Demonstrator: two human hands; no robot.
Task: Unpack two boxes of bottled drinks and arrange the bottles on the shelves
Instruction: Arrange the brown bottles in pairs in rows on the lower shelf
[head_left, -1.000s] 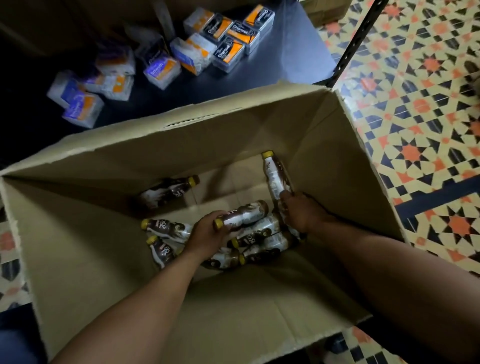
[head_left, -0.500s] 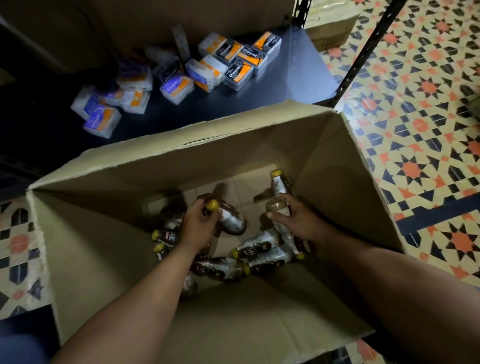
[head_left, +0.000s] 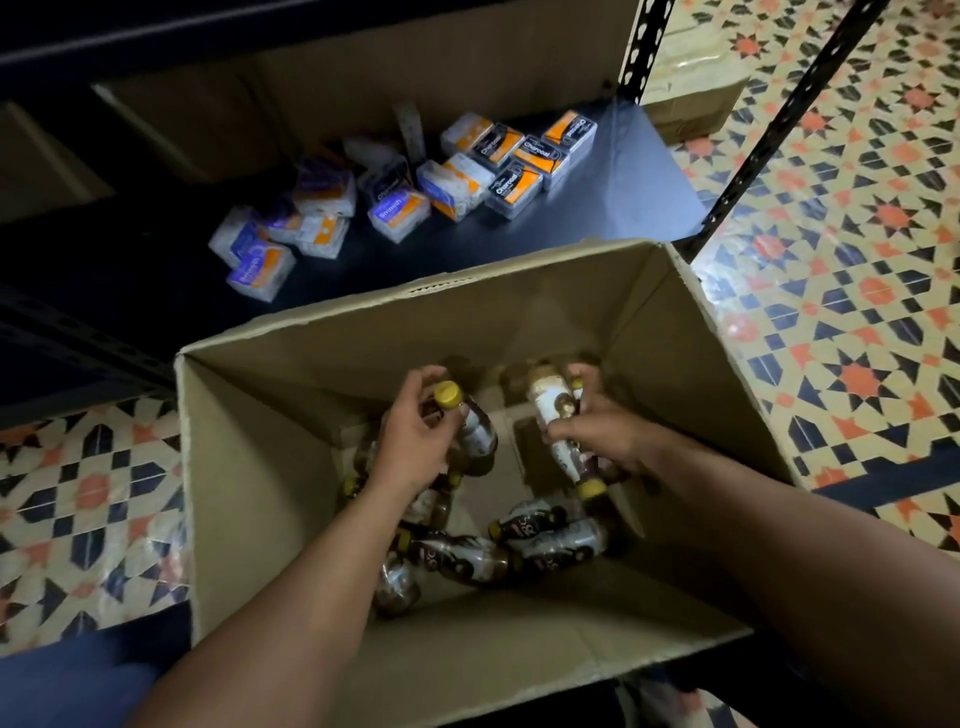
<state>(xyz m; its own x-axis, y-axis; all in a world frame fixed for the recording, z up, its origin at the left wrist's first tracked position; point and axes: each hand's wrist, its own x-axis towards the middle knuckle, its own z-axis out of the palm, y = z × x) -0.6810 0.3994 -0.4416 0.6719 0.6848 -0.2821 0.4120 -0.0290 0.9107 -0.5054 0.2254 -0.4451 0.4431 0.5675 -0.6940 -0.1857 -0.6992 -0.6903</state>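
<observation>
An open cardboard box (head_left: 270, 467) stands on the floor below me. Inside it, my left hand (head_left: 410, 441) grips a brown drink bottle (head_left: 475, 431) with a yellow cap pointing up. My right hand (head_left: 602, 431) holds a second bottle (head_left: 550, 410), perhaps two, with a yellow cap at its lower end. Several more bottles (head_left: 519, 551) lie loose on the box bottom beneath my hands. The dark lowest shelf (head_left: 623, 202) lies just beyond the box.
Several small orange, purple and white packs (head_left: 452, 176) lie scattered on the dark shelf. Black perforated shelf posts (head_left: 779, 114) rise at the right. Another cardboard box (head_left: 691, 88) sits behind the posts. Patterned tiled floor (head_left: 831, 312) surrounds the box.
Both hands have lifted their bottles up off the pile in the box. The view has tilted up, showing more of the shelf.
</observation>
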